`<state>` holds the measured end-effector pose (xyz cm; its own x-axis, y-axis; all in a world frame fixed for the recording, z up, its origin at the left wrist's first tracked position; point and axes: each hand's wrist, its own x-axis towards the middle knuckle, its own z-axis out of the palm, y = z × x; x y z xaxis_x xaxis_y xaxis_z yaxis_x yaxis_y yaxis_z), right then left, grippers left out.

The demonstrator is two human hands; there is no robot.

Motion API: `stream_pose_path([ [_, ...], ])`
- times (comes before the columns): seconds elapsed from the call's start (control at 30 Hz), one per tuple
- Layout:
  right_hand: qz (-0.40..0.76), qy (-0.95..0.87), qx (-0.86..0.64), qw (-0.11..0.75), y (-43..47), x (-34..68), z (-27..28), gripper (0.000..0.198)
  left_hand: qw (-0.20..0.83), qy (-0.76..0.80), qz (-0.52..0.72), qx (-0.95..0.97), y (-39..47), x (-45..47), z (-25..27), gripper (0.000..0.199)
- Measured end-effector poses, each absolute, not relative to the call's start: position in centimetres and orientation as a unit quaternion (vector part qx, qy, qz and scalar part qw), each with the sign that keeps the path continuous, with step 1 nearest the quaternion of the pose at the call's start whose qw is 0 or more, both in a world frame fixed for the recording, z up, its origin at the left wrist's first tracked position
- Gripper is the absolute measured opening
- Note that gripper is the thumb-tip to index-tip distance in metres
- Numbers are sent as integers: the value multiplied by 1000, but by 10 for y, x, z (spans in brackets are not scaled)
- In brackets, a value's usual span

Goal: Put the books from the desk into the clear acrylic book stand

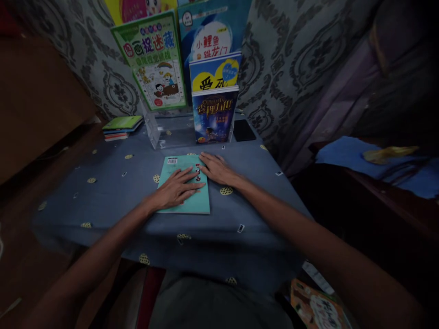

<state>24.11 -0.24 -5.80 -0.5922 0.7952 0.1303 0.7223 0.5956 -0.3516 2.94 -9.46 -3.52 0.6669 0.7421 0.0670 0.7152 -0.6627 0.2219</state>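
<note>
My two hands are both open, neither one gripping anything, and they rest around a teal book (201, 201) that lies flat on the blue tablecloth (113, 196) in the middle of the frame. My left hand (179, 186) is spread palm down across the book's cover, fingers reaching toward its right side. My right hand (217, 170) lies just beside it, fingertips over the book's upper right corner and the rest over the cloth; how firmly either hand presses I can't tell. A barcode (172, 161) shows near the cover's upper left corner, and some of the printing is hidden under my fingers. Beyond the book, at the top centre, a clear stand (151, 130) is set with upright books: a green one (161, 82) to the left, a tall blue one (188, 39) to the right, a blue-and-yellow one (214, 71) below that, and a dark blue one (215, 116) in front. A small stack of books (122, 123) with a green top lies at the left of the stand, and a flat black object (244, 130) lies to its right. Behind everything hangs a grey patterned fabric (106, 68). At the right of the frame I see a bright blue cloth (343, 160) with something yellowish (387, 154) on it, and in the lower right corner an orange printed cover (318, 304) sits below the table's level.
</note>
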Motion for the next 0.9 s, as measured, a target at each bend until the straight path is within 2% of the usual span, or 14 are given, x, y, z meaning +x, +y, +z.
stream_pose_path([
  [0.33,127,-882,-431,142,-4,241,-59,55,92,312,65,943,-133,28,-26,39],
  [0.53,51,-880,-436,183,-10,235,-64,48,32,311,106,944,-139,33,-33,36],
  [0.73,38,-915,-350,197,-27,242,-67,43,-61,387,191,900,-174,31,-51,33],
  [0.9,74,-943,-215,242,-56,255,-69,40,-87,520,273,805,-206,1,-64,31],
])
